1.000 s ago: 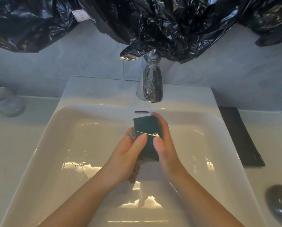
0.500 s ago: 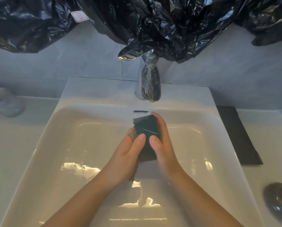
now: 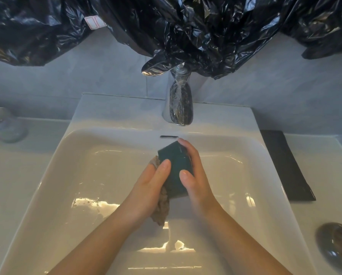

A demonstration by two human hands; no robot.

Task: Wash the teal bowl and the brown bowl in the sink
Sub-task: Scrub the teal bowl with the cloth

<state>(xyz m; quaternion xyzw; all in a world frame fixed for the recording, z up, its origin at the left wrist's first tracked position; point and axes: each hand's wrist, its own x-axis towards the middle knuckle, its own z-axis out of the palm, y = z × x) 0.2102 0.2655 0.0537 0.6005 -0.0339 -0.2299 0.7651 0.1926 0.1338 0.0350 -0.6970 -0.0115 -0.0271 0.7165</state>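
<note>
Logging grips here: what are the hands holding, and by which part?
Right hand grips the teal bowl by its side; left hand holds a cloth against it.

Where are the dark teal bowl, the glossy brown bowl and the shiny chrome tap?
dark teal bowl (image 3: 175, 165): head view, outer wall.
glossy brown bowl (image 3: 337, 246): head view, inner surface.
shiny chrome tap (image 3: 181, 108): head view, spout front.
</note>
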